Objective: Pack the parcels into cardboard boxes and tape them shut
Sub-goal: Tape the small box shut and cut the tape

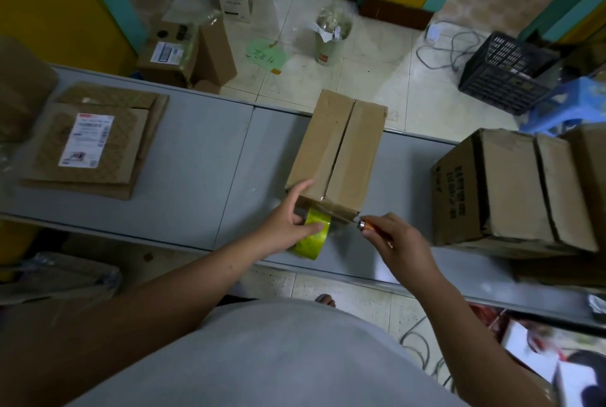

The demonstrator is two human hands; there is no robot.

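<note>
We work on the grey desk (196,157). The cardboard box (337,150) sits at its near edge, flaps closed. Our left hand (288,219) grips the tape roll (311,236); our right hand (393,239) pinches the cutter (369,226). Keep the strip taut, then cut cleanly. Tiled floor lies beyond.
</note>
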